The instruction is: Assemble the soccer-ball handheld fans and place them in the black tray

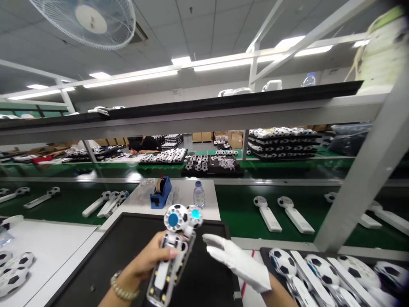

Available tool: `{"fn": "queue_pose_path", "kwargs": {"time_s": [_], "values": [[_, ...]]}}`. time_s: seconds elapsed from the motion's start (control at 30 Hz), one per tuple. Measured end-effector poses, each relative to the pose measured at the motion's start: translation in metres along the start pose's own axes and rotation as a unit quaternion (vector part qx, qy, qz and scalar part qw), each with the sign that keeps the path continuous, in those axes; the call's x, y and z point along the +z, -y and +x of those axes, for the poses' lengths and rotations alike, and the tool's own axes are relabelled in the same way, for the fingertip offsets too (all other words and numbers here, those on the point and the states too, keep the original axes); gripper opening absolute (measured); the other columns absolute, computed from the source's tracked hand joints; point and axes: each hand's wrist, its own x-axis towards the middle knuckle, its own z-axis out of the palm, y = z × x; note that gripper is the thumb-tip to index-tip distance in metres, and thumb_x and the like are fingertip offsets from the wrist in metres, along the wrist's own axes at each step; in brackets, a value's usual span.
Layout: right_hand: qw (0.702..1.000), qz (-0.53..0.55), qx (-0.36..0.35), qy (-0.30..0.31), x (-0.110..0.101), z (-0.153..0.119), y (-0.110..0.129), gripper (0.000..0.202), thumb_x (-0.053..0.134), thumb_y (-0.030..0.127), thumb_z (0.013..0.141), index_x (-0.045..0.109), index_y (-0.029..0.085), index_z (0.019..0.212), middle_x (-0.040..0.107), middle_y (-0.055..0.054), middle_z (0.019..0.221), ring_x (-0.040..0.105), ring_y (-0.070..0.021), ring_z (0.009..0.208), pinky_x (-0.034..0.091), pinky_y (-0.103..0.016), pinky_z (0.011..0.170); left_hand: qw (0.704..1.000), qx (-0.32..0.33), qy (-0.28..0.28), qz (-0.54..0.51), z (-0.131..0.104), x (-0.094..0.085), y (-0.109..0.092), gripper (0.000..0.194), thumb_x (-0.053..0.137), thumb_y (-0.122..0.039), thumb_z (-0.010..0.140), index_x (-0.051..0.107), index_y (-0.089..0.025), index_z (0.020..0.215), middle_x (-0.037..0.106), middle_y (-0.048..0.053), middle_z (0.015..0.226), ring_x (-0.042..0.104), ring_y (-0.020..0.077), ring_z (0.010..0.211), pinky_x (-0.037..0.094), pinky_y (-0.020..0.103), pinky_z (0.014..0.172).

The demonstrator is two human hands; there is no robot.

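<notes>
The left hand (156,251) is raised from the lower edge of the view, its forearm slanting up and to the right, with a beaded bracelet (124,289) at the wrist. It is closed around two handheld units, the thumb laid across the front of the handles; the other fingers are largely hidden. The right hand (234,260), in a white glove, is to the right of the grip. Its fingers are extended toward the units, spread, holding nothing and standing apart from them.

Condition of the held items: the front unit (163,270) has a round head in a black-and-white football pattern, rising above the thumb and bearing a blue disc. Its handle runs down and left below the grip, showing a white inner strip and several yellowish spots. The rear unit (195,216) sits just right of and behind it, heads close together, its disc bright cyan. Finer detail on both is blurred.

Below and behind the grip lies a black tray (209,277). Beyond the grip, on a white surface, stand a blue tape dispenser (160,195) and a clear bottle (199,196). Further football-patterned units (283,262) lie to the right of the gloved hand.
</notes>
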Motion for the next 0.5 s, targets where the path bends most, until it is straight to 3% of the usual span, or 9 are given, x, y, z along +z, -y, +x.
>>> {"fn": "queue_pose_path", "kwargs": {"time_s": [0.1,0.17,0.23,0.33,0.43,0.5], "values": [[0.986,0.084,-0.135,0.053,0.005,-0.001,0.007,0.053,0.06,0.036,0.079,0.05,0.017,0.127,0.05,-0.01,0.132,0.042,-0.0247,0.125,0.028,-0.041,0.108,0.99,0.008,0.112,-0.09,0.015,0.056,-0.018,0.034,0.076,-0.03,0.059,0.065,-0.01,0.084,0.062,0.004,0.069,0.053,0.0107,0.058,0.04,0.019,0.054],[0.971,0.173,-0.166,-0.021,0.002,-0.005,0.006,0.042,0.059,0.034,0.079,0.059,0.017,0.117,0.06,-0.01,0.119,0.053,-0.0264,0.113,0.037,-0.044,0.101,0.982,0.014,0.128,-0.137,0.025,0.083,-0.027,0.029,0.077,-0.024,0.059,0.066,-0.01,0.082,0.062,0.004,0.069,0.054,0.0102,0.06,0.043,0.019,0.057],[0.95,0.236,-0.157,-0.132,-0.006,-0.012,0.001,0.035,0.057,0.036,0.08,0.062,0.018,0.109,0.063,-0.01,0.112,0.058,-0.0262,0.105,0.043,-0.043,0.094,0.978,0.03,0.1,-0.183,0.033,0.099,-0.032,0.027,0.075,-0.019,0.063,0.065,-0.011,0.087,0.064,0.006,0.078,0.059,0.0136,0.069,0.047,0.023,0.068],[0.936,0.246,-0.149,-0.202,-0.02,-0.019,-0.003,0.034,0.055,0.042,0.082,0.061,0.021,0.108,0.063,-0.008,0.109,0.059,-0.0224,0.102,0.046,-0.041,0.09,0.966,0.027,0.018,-0.257,0.045,0.108,-0.027,0.022,0.067,-0.017,0.073,0.063,-0.01,0.093,0.066,0.01,0.089,0.063,0.0178,0.081,0.048,0.03,0.08],[0.943,0.235,-0.127,-0.199,-0.031,-0.02,-0.002,0.035,0.049,0.044,0.087,0.057,0.017,0.108,0.061,-0.008,0.105,0.06,-0.0177,0.093,0.051,-0.039,0.081,0.947,-0.016,-0.055,-0.315,0.056,0.107,-0.011,0.018,0.063,-0.022,0.078,0.06,-0.013,0.092,0.065,0.006,0.08,0.061,0.0134,0.066,0.051,0.028,0.067],[0.948,0.229,-0.103,-0.195,-0.033,-0.016,-0.002,0.033,0.048,0.041,0.088,0.056,0.016,0.109,0.06,-0.007,0.105,0.059,-0.0158,0.088,0.052,-0.036,0.076,0.94,-0.042,-0.072,-0.331,0.063,0.105,-0.001,0.02,0.06,-0.029,0.081,0.058,-0.013,0.093,0.062,0.003,0.073,0.057,0.0106,0.057,0.049,0.024,0.056]]}}
